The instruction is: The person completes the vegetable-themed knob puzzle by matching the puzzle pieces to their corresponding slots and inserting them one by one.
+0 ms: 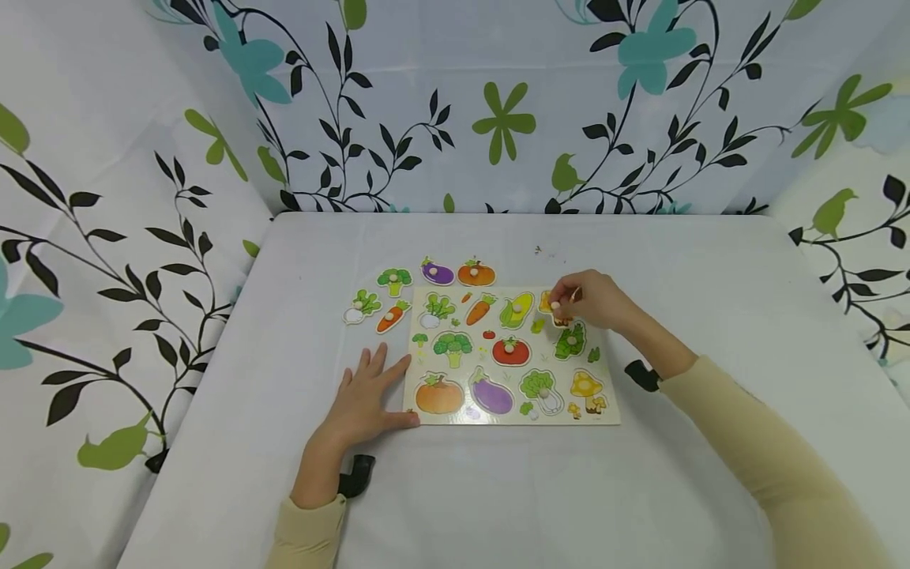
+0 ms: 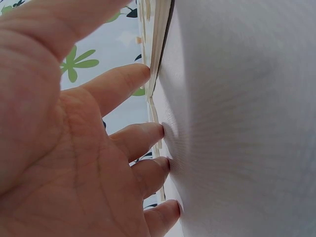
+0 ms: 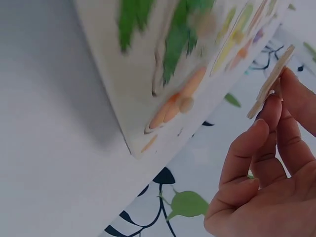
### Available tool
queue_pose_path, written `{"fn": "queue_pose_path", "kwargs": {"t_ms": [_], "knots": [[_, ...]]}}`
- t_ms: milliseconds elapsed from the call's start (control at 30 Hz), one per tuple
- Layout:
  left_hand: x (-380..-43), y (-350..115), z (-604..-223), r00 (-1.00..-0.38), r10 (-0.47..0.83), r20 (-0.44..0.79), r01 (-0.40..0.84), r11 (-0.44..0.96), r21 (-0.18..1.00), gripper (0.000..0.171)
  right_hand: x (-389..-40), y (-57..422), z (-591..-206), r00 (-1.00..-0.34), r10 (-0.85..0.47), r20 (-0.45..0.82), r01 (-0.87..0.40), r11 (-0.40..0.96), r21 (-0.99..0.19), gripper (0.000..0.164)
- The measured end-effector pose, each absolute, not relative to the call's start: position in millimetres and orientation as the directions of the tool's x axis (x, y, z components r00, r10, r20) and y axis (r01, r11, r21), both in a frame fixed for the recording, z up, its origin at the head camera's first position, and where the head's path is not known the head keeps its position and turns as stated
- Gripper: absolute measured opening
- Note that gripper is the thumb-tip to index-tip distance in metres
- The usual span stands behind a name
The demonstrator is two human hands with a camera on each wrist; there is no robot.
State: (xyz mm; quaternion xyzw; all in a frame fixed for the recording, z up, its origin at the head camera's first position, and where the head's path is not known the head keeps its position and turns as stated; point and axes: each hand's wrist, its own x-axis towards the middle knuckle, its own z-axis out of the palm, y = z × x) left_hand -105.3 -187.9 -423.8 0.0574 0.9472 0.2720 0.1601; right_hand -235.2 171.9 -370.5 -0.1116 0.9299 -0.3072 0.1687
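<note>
Right hand (image 1: 593, 300) pinching mushroom piece (image 1: 545, 302), yellow in head view, edge-on in right-wrist view, left hand (image 1: 364, 405) spread

I can read no lettering, brand, number or sign from my end. Beyond the puzzle board (image 1: 547, 348), toward one o'clock, small dark specks (image 1: 538, 250) mark the white table (image 1: 512, 490), too tiny for me to make out.

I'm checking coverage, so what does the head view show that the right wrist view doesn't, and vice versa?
Only head: the bare left hand and the yellow mushrooms at the near right corner of the rectangular cream puzzle board.
Only right wrist: the pale edge of the flat wooden piece.
Both: the bare right hand holding that piece, and the board.
</note>
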Motion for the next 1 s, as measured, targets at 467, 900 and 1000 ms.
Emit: {"fn": "queue_pose_path", "kwargs": {"t_ms": [467, 900, 1000], "knots": [[-106, -191, -420, -0.944, 0.201, -0.260, 0.028, 0.838, 0.545, 0.096, -162, 198, -376, -0.868, -0.391, -0.305, -0.137, 0.781, -0.609, 0.010], [-106, -188, -419, -0.938, 0.204, -0.280, 0.018, 0.835, 0.550, 0.096, -148, 206, -393, -0.859, -0.398, -0.323, -0.134, 0.783, -0.607, 0.011], [-107, -187, -420, -0.937, 0.204, -0.282, 0.018, 0.837, 0.547, 0.096, -147, 205, -394, -0.857, -0.399, -0.326, -0.136, 0.786, -0.604, 0.012]]}}
